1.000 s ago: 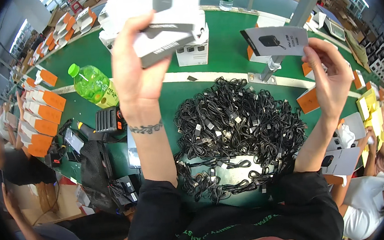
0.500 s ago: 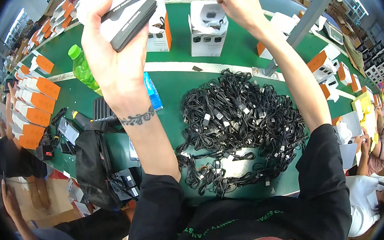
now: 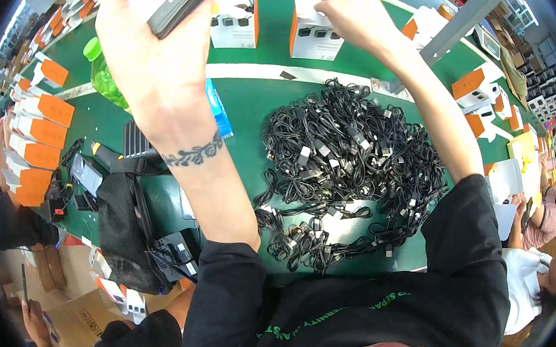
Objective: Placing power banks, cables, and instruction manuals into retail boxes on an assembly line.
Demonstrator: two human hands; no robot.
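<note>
A stack of instruction booklets (image 3: pixel 181 7) with dark edges is in my left hand (image 3: pixel 156 65), raised at the upper left and partly cut off by the frame's top edge. My right hand (image 3: pixel 357 18) is curled at the upper right edge of a white carton (image 3: pixel 318 41) with an orange side, which stands at the back of the bench. Its fingertips are partly hidden, but they appear to grip the carton. Another white and orange carton (image 3: pixel 234 32) stands to the left, close by my left hand. A large heap of black coiled cables (image 3: pixel 349 154) lies before me, between my arms.
On the left are a green bottle (image 3: pixel 105 76), a blue packet (image 3: pixel 218 112), a black mesh bag (image 3: pixel 124 233) and rows of orange-white cartons (image 3: pixel 46 131). A metal post (image 3: pixel 456 22) rises at the right. Other people work at both sides.
The carton at my right hand has shifted right and turned, so its orange side shows. Both hands sit higher in the picture, and the view has tilted a little. The booklets stay in my left hand.
</note>
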